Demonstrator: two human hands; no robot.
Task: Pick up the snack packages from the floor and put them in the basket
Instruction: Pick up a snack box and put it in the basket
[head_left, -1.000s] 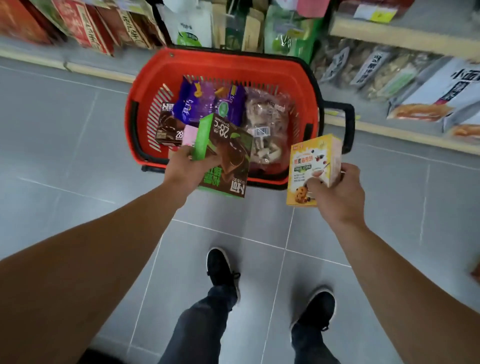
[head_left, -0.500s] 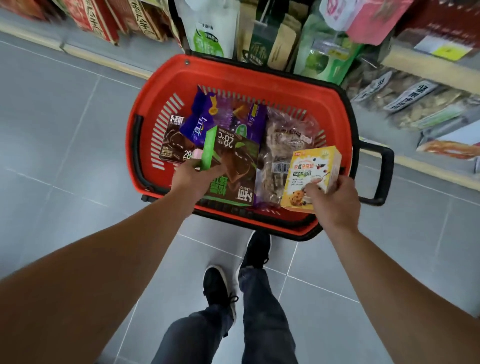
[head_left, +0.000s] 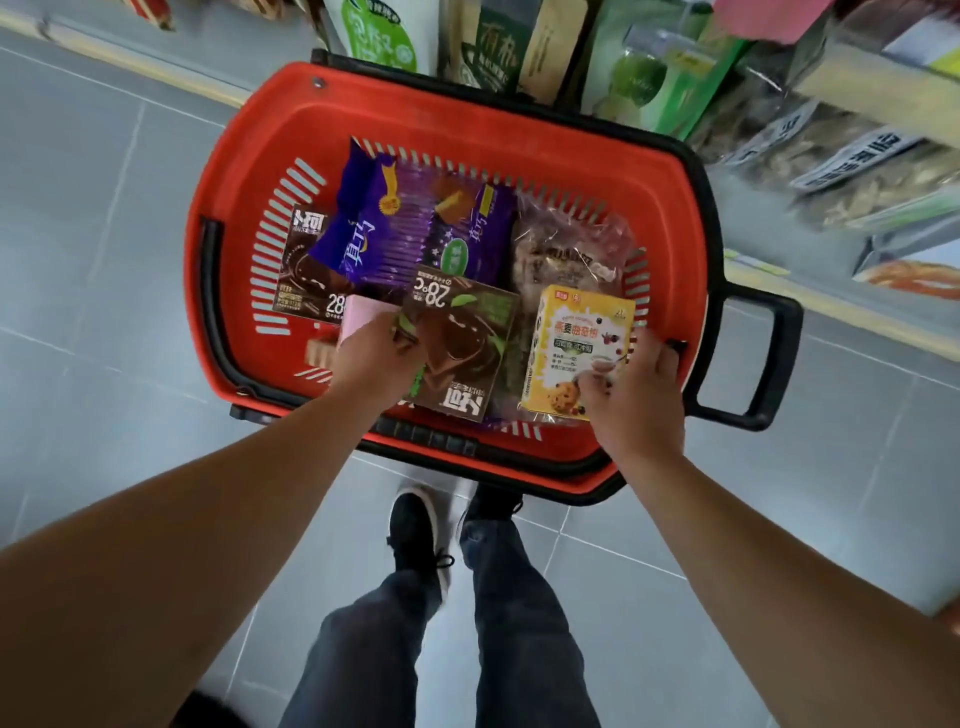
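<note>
Over the red basket (head_left: 249, 156) on the grey floor (head_left: 104, 364), we hold both hands low inside the rim. Our left hand (head_left: 376, 358) has its fingers curled round the near left edge of a brown box (head_left: 462, 343), which lies tilted atop the other goods. Just left of that hand sits a pink pack (head_left: 361, 314). Our right hand (head_left: 636, 389) grips a yellow box (head_left: 576, 353) at its near right corner, thumb pressed on the front face, the box upright at the basket's right side. Farther in lie a purple bag (head_left: 395, 228), a second brown box (head_left: 306, 270) at the far left, and a clear bag (head_left: 566, 249) of brown snacks at the far right. Black handles (head_left: 763, 358) fold along the sides. Beyond the basket, shelves (head_left: 857, 93) carry green and clear packs. Near us, dark shoes (head_left: 415, 530) and jeans (head_left: 519, 623) stand on the tiles.
</note>
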